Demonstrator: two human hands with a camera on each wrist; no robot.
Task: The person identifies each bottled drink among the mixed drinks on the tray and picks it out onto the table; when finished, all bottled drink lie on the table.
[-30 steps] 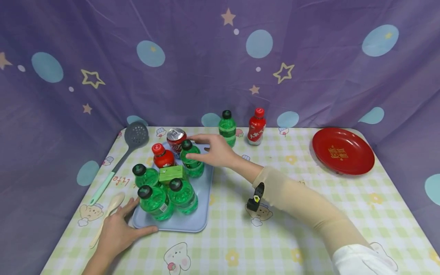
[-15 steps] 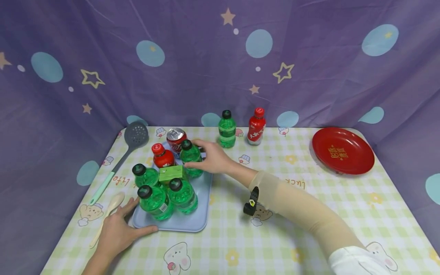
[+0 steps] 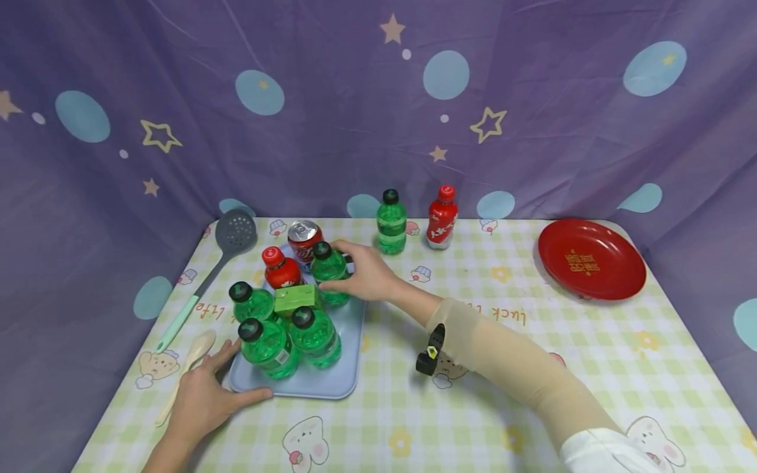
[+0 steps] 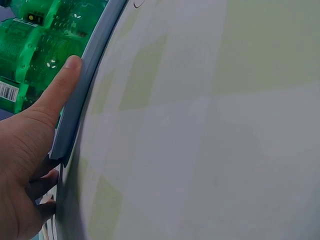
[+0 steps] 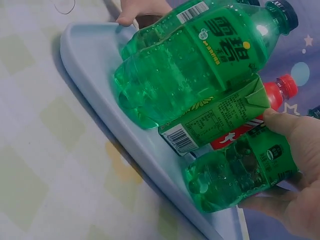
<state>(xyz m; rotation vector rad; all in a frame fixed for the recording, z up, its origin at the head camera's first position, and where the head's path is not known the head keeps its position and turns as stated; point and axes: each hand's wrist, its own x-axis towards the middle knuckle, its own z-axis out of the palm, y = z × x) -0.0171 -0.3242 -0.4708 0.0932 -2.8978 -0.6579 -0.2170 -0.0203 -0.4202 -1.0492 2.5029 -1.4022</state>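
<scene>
A pale blue tray [image 3: 349,335] carries several green soda bottles, a green drink carton [image 3: 296,298], a red-capped bottle [image 3: 282,272] and a red soda can [image 3: 304,242]. My left hand [image 3: 201,393] holds the tray's near left corner. Its thumb [image 4: 59,90] lies along the rim in the left wrist view, with the other fingers lower down. At the far right of the tray, my right hand [image 3: 368,272] grips an upright green soda bottle [image 5: 237,167] between thumb and fingers. That bottle stands beside the carton. Part of its far side is hidden by the hand.
Behind the tray stand another green bottle [image 3: 391,223] and a red bottle [image 3: 442,219]. A red plate [image 3: 591,259] lies at the right. Left of the tray are a slotted turner [image 3: 234,231] and a pale spoon [image 3: 200,346]. A purple curtain [image 3: 355,98] borders the table.
My right hand has lowered slightly and its fingers have closed round the green bottle at the tray's far right. My left hand and the tray have stayed in place.
</scene>
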